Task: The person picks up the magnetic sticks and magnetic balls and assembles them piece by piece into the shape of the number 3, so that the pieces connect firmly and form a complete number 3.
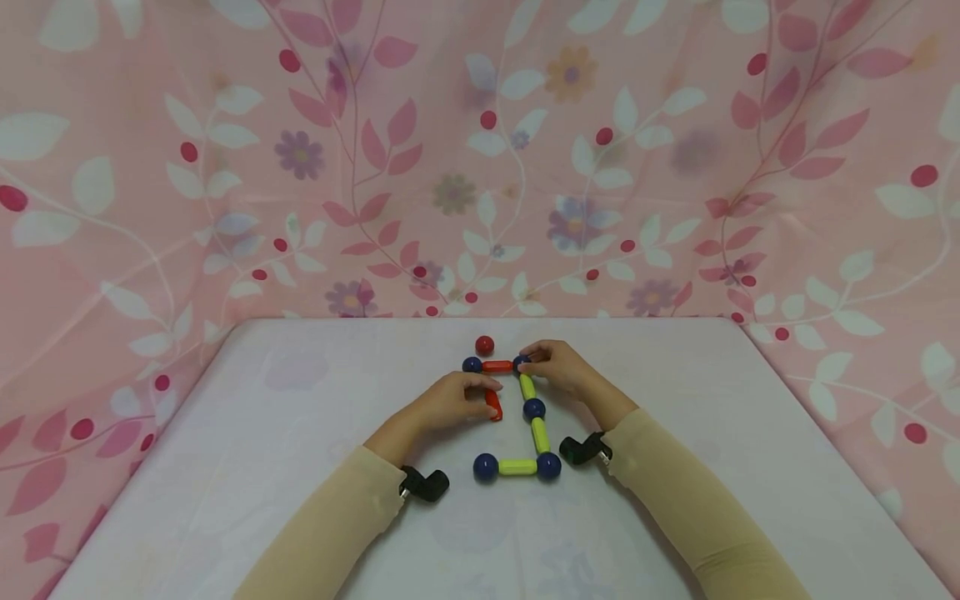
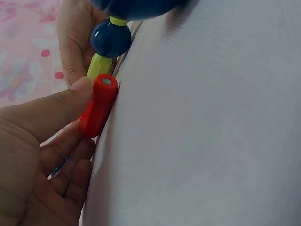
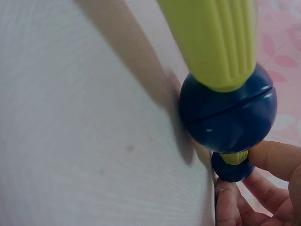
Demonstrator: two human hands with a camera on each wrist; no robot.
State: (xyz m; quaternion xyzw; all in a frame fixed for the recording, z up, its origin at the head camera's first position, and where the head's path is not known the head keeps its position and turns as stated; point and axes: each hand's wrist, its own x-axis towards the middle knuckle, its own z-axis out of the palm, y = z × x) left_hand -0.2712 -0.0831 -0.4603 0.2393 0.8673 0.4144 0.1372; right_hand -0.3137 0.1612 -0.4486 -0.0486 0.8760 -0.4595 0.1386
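Observation:
Between thumb and fingers my left hand (image 1: 456,402) pinches a red magnetic rod (image 2: 99,108), whose metal end tip shows in the left wrist view. My right hand (image 1: 561,367) grips a blue ball (image 1: 520,362) at the far right corner of a joined shape. From that ball another red rod (image 1: 497,367) runs left to a second blue ball (image 1: 472,364). Yellow-green rods (image 1: 541,436) and blue balls (image 1: 534,408) form the right side. A near yellow-green rod (image 1: 517,467) ends at a blue ball (image 1: 486,467) on the left.
A loose red ball (image 1: 484,345) lies behind the far red rod. Everything stands on a table with a pale cloth (image 1: 300,467). A pink floral curtain (image 1: 465,167) hangs behind the table's far edge.

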